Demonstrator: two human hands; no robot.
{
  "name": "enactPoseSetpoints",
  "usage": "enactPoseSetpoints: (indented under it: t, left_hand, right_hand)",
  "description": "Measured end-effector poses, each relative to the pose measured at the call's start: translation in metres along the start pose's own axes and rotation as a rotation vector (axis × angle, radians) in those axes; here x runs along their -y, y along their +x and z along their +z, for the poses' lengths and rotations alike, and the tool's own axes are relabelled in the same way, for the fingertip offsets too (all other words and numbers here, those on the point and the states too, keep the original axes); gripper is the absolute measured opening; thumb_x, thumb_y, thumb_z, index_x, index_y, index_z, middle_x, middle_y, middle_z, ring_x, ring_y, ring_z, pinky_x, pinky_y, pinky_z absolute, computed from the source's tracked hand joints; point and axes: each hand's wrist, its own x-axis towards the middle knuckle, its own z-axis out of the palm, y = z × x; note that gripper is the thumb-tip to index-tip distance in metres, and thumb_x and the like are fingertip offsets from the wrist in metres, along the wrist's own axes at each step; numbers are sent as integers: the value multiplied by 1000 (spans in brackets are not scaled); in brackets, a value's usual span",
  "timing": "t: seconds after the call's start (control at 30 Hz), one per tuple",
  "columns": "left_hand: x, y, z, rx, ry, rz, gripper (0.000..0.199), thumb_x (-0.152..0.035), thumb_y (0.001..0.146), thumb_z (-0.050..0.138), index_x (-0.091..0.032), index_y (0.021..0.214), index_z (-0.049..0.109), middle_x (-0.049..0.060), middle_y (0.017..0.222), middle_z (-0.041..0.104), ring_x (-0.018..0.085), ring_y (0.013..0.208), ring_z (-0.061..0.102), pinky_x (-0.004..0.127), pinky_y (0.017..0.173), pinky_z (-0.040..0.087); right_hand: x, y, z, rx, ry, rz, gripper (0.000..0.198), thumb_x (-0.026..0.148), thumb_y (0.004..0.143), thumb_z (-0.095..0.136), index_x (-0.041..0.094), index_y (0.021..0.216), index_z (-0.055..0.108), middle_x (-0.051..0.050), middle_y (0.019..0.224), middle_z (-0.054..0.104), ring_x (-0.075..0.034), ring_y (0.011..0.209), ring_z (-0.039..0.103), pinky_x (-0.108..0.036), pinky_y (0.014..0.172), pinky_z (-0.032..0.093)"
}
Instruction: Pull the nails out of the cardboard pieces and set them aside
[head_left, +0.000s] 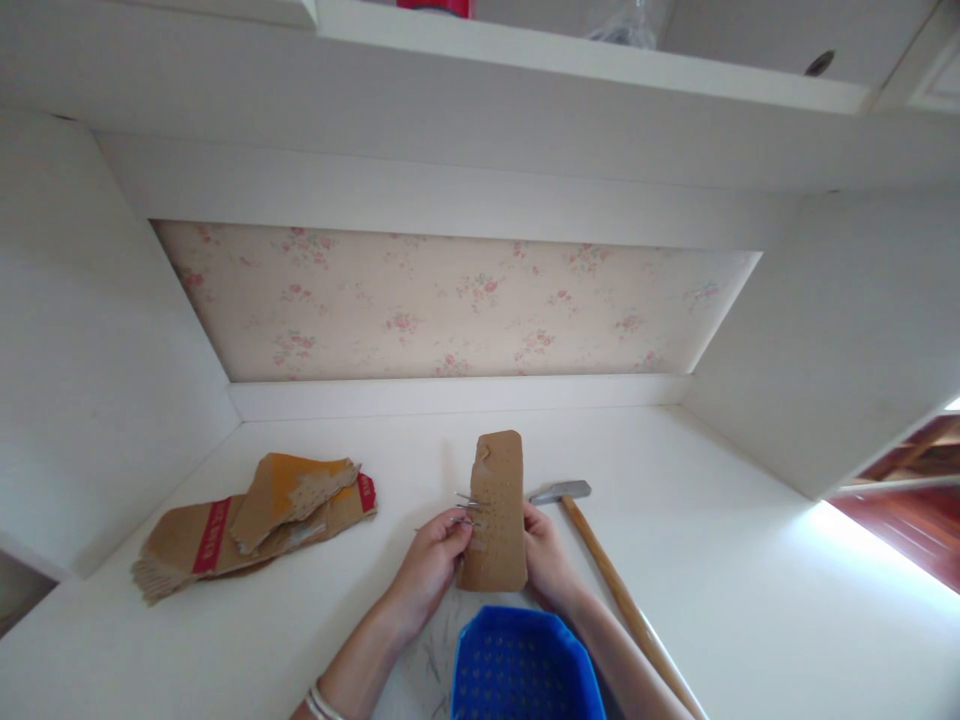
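Observation:
An upright strip of brown cardboard [496, 515], pricked with small holes, is held over the white counter. Several thin metal nails [468, 503] stick out at its left side. My left hand [429, 560] is closed at that edge, thumb and fingers pinched around nails; how many is hidden. My right hand [549, 555] grips the strip's right edge, its fingers partly behind the cardboard. Just below both hands stands a blue plastic basket [525, 625] with a perforated bottom. Loose nails [433, 660] appear to lie on the counter left of the basket.
A hammer [600, 560] with a wooden handle lies to the right, beside my right forearm. Torn cardboard pieces [217, 535] with red print lie at left. White side panels [817, 320] and an overhead shelf [480, 150] enclose the counter [337, 620].

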Motion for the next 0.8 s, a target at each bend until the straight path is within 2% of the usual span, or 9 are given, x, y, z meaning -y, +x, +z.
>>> enactPoseSetpoints:
  t: [0.23,0.47,0.7,0.8]
  left_hand:
    - [-1,-1,0,18,6,-3,33,-39,71,81,-15,91,73,9,95,77,28,96,68,38,93,45]
    - [1,1,-1,24,-9,-17,35,-38,71,81,-14,96,73,11,100,77,29,97,69,40,93,46]
    - [1,0,-2,-40,-35,-10,34,-40,66,84,-15,86,71,9,93,77,28,92,70,33,80,48]
    - [0,0,-2,-55,-47,-11,36,-41,65,85,-15,87,72,8,92,77,27,89,70,32,77,49]
  right_hand:
    - [0,-1,-2,18,8,6,17,35,84,69,29,99,75,-1,97,78,-24,94,69,-37,79,55]
    - [-15,0,-10,-6,-9,12,28,43,84,68,26,106,70,-3,106,77,-24,96,69,-40,89,53]
    - [-26,3,-17,-29,-13,62,28,45,90,60,27,109,66,-2,109,75,-20,101,66,-35,93,47]
    - [-23,3,-16,-29,-6,73,26,45,91,58,27,106,67,0,102,75,-18,95,66,-32,87,48]
